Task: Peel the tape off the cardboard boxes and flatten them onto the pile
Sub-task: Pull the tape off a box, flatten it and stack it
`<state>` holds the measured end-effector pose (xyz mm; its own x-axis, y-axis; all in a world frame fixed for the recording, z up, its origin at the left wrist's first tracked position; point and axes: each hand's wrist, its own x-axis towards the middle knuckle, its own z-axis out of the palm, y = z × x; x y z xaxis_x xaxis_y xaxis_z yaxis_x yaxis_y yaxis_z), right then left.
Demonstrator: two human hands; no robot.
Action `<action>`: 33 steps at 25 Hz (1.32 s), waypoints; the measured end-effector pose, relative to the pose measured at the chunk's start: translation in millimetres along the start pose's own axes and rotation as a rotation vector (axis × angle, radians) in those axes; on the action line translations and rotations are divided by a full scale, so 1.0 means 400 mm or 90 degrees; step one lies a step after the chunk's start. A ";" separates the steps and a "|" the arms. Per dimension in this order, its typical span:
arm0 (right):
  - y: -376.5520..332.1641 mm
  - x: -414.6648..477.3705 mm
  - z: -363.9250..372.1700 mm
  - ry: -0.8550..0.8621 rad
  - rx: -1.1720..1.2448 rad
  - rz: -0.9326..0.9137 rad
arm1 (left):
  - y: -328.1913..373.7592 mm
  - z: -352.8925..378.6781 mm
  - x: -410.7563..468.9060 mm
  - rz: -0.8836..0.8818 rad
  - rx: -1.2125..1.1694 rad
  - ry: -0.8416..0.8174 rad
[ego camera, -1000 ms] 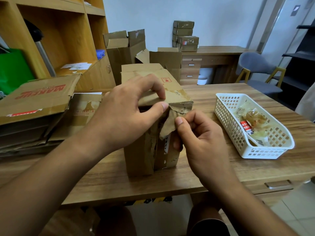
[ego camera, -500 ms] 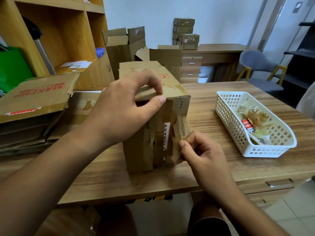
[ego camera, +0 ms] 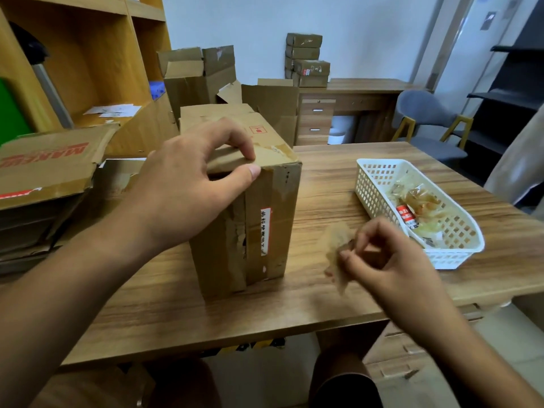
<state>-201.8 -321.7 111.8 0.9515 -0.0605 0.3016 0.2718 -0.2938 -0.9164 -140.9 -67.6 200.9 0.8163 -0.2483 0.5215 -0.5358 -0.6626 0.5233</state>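
Head view: a cardboard box (ego camera: 244,201) stands upright near the middle of the wooden table (ego camera: 338,184).
Left hand (ego camera: 188,184): thumb and fingers clamped on the box's near top flap, steadying it.
Right hand (ego camera: 379,254): fingers pinched shut on a blurred, crumpled strip of tape (ego camera: 337,245), held clear of the box to its right.
Handling: the box looks light, empty and worn, its flaps bendable; remaining tape on the near face is probably best lifted from a torn edge. Loose tape likely clings to fingers.
Basket (ego camera: 371,184): right, holding tape scraps.
Pile (ego camera: 44,169): flattened cardboard, left.
Room: shelves left, more boxes far behind.
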 end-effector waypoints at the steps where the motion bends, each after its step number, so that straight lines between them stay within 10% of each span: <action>1: -0.014 0.016 -0.046 0.053 -0.037 -0.014 | 0.000 0.001 0.001 -0.001 -0.004 -0.003; 6: -0.068 0.111 -0.246 0.199 -0.420 -0.065 | 0.001 0.012 0.006 0.008 -0.008 0.012; 13: 0.032 0.221 -0.349 0.124 -0.741 -0.096 | -0.035 0.031 0.018 0.037 -0.009 0.035; 23: 0.065 0.191 -0.293 -0.124 -0.750 0.066 | -0.035 0.034 0.020 0.046 -0.029 0.040; 33: -0.078 0.196 -0.217 0.085 -0.570 -0.151 | -0.011 0.008 0.014 0.016 -0.041 -0.040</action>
<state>-148.0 -400.0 187.0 0.8458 0.0015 0.5335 0.1907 -0.9347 -0.2998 -133.4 -68.3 199.3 0.8133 -0.3099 0.4924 -0.5675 -0.6089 0.5543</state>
